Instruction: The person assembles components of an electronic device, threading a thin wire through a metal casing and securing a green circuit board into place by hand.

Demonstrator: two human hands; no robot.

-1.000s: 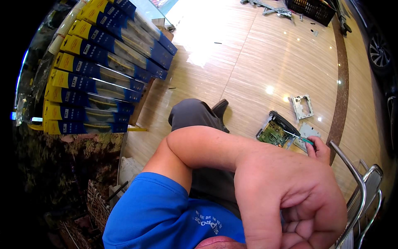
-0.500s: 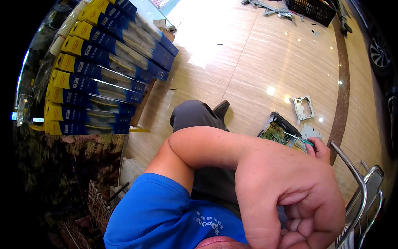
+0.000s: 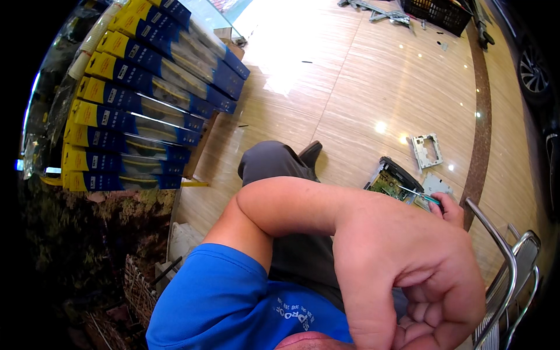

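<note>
My right hand (image 3: 450, 210) is closed around a screwdriver (image 3: 430, 199) with a green handle. Its thin metal shaft reaches over an open electronic unit (image 3: 389, 182) with a green circuit board and a black front, on the floor. Whether the tip touches the board is too small to tell. Large and close at the lower right, my left hand (image 3: 408, 268) is bent inward with its fingers curled. Anything between those fingers is hidden. A flat metal plate (image 3: 436, 185) lies beside the unit, and a pale metal frame (image 3: 427, 151) with a cut-out lies just beyond it.
At the left stands a rack of blue and yellow packages (image 3: 128, 122). A chrome chair (image 3: 513, 262) is close on the right. Far off are a black crate (image 3: 440, 16), metal brackets (image 3: 388, 14) and a car wheel (image 3: 533, 70). My bent knee (image 3: 271, 160) sticks out ahead.
Almost nothing differs. The view has shifted very slightly, and both hands keep nearly the same pose, with the screwdriver still over the unit.
</note>
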